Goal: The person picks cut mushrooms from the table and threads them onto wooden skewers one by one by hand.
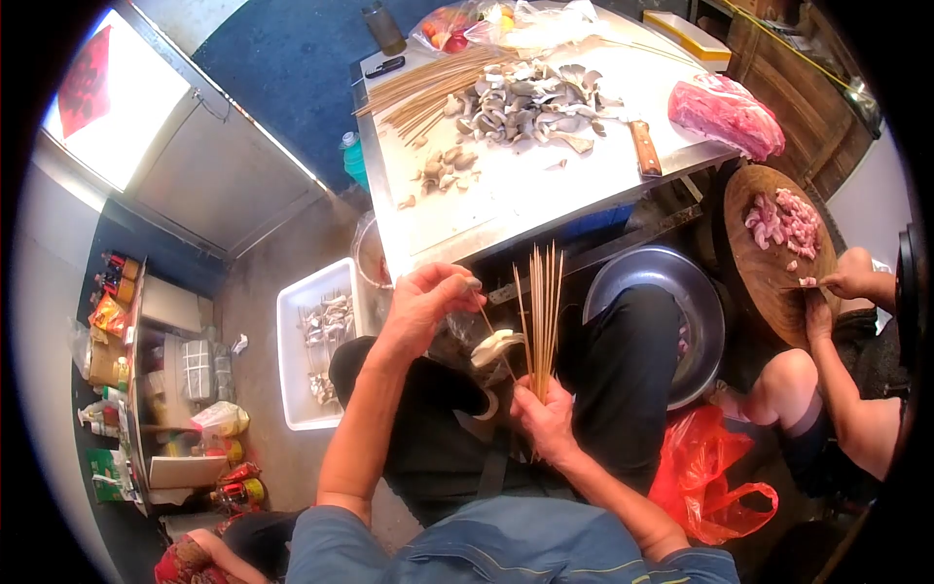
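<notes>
My right hand (547,414) is wrapped round a bundle of bamboo skewers (541,316) that point upward. One skewer leans left out of the same hand and carries pale mushroom pieces (494,347) partway along it. At the top of that skewer, my left hand (428,300) pinches a small grey mushroom piece (473,284). Both hands are above my lap. Ahead, a pile of grey oyster mushrooms (535,102) lies on the white table (486,209), beside many loose skewers (428,83). Smaller mushroom pieces (449,167) lie closer to me.
A white tray (284,360) of filled skewers stands on the floor at left. At right are a knife (644,148), raw meat (725,112), a metal basin (705,365) and a red bag (705,477). A co-worker's hands (839,287) cut meat on a round board (749,263).
</notes>
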Available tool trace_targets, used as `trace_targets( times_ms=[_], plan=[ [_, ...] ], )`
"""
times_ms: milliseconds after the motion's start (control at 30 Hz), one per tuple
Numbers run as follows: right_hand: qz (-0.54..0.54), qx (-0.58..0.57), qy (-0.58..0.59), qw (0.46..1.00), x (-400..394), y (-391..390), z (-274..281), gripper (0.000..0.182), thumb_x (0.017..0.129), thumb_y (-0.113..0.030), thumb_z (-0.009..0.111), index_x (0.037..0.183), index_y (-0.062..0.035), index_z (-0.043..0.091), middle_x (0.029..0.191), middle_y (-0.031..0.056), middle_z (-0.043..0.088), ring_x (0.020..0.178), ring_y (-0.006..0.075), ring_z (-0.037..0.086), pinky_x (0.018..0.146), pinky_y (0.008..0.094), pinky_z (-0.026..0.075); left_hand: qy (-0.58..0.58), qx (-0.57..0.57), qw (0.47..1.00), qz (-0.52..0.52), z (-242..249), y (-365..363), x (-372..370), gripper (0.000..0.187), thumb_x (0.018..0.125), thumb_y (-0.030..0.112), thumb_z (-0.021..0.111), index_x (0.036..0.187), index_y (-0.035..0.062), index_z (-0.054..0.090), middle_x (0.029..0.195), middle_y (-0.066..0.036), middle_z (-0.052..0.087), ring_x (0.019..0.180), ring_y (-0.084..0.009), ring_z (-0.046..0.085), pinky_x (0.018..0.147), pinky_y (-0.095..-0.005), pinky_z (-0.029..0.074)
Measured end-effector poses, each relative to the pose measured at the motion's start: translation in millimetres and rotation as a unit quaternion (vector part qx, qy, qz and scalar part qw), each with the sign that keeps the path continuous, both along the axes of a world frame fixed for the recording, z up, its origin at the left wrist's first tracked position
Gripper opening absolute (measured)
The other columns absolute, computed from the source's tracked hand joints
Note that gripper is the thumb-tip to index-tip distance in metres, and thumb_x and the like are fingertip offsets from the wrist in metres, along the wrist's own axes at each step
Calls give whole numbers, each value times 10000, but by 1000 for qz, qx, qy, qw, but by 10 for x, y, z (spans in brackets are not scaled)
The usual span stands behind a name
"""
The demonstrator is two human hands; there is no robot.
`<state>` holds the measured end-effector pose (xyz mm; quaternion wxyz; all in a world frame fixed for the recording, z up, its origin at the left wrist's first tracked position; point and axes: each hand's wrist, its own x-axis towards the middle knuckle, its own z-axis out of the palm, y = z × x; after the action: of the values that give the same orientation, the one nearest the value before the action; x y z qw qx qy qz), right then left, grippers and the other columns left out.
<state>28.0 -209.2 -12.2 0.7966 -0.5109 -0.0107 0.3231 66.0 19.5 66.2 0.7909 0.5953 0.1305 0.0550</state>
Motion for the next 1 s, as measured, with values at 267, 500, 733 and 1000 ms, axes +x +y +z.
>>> trace_targets(
  times_ms=[267, 500, 733, 1000],
  plan=[
    [5, -14, -13, 1000, 7, 6, 24, 106, 899, -116, 589, 961, -39, 552, 668, 26, 570, 491, 51, 438, 440, 185, 320, 101, 116, 976, -155, -5, -142, -119, 77, 826, 85, 682, 843, 12, 664, 842, -6, 633, 773, -74, 561, 723, -220, 447],
    [-14, -20, 3, 1000, 49, 5, -8, 115, 893, -128, 587, 955, -39, 548, 679, 28, 571, 523, 57, 459, 469, 185, 342, 76, 261, 962, -36, 347, 68, 121, 148, 883, 164, 635, 846, 27, 673, 734, -12, 623, 687, -72, 553, 643, -224, 452],
    [1, -50, -3, 999, 50, 13, 1, 120, 895, -135, 582, 952, -36, 545, 670, 28, 570, 502, 57, 448, 445, 189, 334, -109, 654, 732, 159, 339, 924, 1258, 275, 736, 195, 704, 945, 17, 678, 817, -93, 666, 671, -167, 615, 622, -291, 478],
    [-13, -37, 4, 999, 67, -39, -7, 122, 896, -139, 580, 951, -37, 543, 673, 28, 572, 487, 57, 436, 439, 187, 329, 8, 448, 891, 76, 414, 1042, 1346, 184, 753, 163, 707, 855, 13, 682, 699, -18, 620, 597, -80, 543, 530, -234, 420]
  ],
)
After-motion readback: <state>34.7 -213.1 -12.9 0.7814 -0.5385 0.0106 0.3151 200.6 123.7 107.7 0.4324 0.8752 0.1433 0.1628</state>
